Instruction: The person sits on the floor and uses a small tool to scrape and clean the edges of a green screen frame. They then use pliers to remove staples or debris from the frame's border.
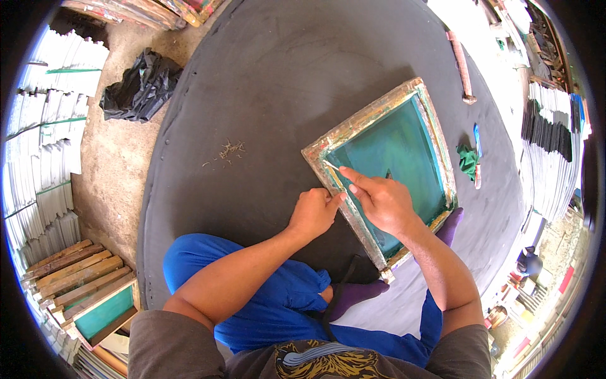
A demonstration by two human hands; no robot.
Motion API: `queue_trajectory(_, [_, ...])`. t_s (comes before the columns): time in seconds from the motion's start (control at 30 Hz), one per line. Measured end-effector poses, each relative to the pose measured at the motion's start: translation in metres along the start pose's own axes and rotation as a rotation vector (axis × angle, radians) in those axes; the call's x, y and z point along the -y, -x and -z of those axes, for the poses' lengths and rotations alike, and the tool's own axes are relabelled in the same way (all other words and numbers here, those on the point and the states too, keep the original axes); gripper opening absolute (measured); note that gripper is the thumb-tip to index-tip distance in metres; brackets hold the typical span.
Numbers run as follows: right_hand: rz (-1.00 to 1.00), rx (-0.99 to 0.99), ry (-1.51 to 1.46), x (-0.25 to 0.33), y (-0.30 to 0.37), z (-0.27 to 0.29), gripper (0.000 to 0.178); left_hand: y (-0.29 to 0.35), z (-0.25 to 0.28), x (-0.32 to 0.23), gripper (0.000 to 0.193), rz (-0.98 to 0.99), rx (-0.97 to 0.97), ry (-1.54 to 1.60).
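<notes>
Left hand [314,211] fisted, gripping near edge of wooden screen frame [353,129]. Right hand [380,199] just beside, index finger extended, pressing frame's green mesh [394,151]. Green rag [468,160] beyond right hand.

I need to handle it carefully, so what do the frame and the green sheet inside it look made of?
The frame looks like bare wood, worn and stained with paint. The green sheet seems a thin stretched mesh or fabric, matte and slightly see-through; the exact fibre can't be told.
</notes>
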State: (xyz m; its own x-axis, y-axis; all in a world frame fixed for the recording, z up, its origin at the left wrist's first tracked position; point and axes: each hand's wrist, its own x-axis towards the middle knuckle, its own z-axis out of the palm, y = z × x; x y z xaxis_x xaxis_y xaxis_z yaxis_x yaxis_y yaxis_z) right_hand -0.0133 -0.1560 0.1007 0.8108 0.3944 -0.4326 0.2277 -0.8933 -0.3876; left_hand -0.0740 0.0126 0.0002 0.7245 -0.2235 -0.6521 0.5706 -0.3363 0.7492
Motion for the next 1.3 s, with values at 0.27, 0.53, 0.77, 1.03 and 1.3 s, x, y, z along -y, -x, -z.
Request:
queue_trajectory(0.27, [0.026,-0.047,-0.010,-0.004,0.002,-0.009,0.036,-0.001,0.002,0.001,0.051,-0.001,0.006,-0.017])
queue_trajectory(0.53, [0.022,-0.058,-0.007,-0.004,0.005,-0.010,0.036,0.000,0.000,0.003,0.051,-0.014,-0.010,-0.041])
queue_trajectory(0.77, [0.045,-0.071,-0.013,-0.009,0.007,-0.013,0.041,0.002,0.005,-0.007,0.052,0.020,0.033,-0.007])
queue_trajectory(1.03, [-0.022,0.030,0.313,0.027,0.010,-0.007,0.047,0.000,-0.004,0.003,0.048,-0.043,-0.067,-0.034])
queue_trajectory(1.3, [-0.077,0.020,0.015,0.013,0.009,-0.027,0.048,-0.001,0.001,-0.006,0.044,0.036,0.023,0.024])
